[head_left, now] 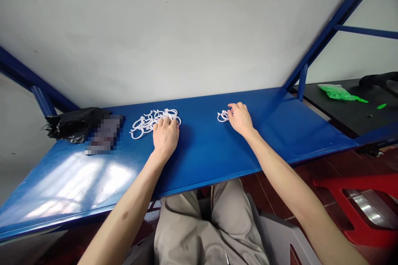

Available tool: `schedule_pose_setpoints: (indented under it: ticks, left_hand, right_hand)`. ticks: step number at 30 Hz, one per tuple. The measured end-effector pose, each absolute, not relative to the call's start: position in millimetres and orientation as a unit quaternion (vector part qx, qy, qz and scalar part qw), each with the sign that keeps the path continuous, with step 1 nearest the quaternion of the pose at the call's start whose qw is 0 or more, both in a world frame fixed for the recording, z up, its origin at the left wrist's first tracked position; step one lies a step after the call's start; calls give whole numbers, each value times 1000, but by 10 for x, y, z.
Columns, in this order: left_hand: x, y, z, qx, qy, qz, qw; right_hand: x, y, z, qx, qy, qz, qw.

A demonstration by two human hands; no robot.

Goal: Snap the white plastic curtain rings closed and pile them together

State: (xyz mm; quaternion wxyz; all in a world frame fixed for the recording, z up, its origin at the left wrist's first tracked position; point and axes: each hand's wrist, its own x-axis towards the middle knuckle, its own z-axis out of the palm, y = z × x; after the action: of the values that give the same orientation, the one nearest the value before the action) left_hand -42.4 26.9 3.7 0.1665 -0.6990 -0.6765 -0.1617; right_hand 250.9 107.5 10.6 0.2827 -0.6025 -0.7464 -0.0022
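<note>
Across the glossy blue desk (199, 153), a black plastic bag (74, 122) lies by the far left corner, contents hidden. Towards the back edge, here's the left hand (166, 136) over a loose pile of thin white plastic rings (144, 123), the right hand (241, 118) curled at a smaller white-ring cluster (222, 116) nearer the right edge; whether either grips one, I can't tell, but light fingertips, one ring at a time, should avoid snags.

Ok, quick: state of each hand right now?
Left hand: curled over larger pile of thin white plastic-looking rings; hold unclear.
Right hand: half-curled at smaller cluster of similar white rings; hold unclear.
</note>
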Motion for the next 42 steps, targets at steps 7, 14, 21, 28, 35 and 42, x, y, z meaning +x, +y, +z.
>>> schedule_pose_setpoints:
  ticks: [7,14,21,28,35,42]
  left_hand:
    - [-256,135,138,-742,-605,-244,151]
    - [-52,21,159,-819,-472,-324,27]
    - [-27,-9,178,-805,-483,-344,-16]
    - [-44,36,112,-736,-550,-384,-93]
    - [-64,72,70,-714,-564,-373,-184]
    - [-61,55,100,-708,-555,-376,-223]
  right_hand:
    - [2341,917,227,-516,-779,-2,357]
    - [2035,664,209,-367,-838,205,348]
    - [1964,582,206,-378,-833,244,323]
    - [1958,618,148,-381,-817,262,344]
    - [1891,535,126,-351,-846,225,331]
    - [1843,490,61,-333,-866,129,351]
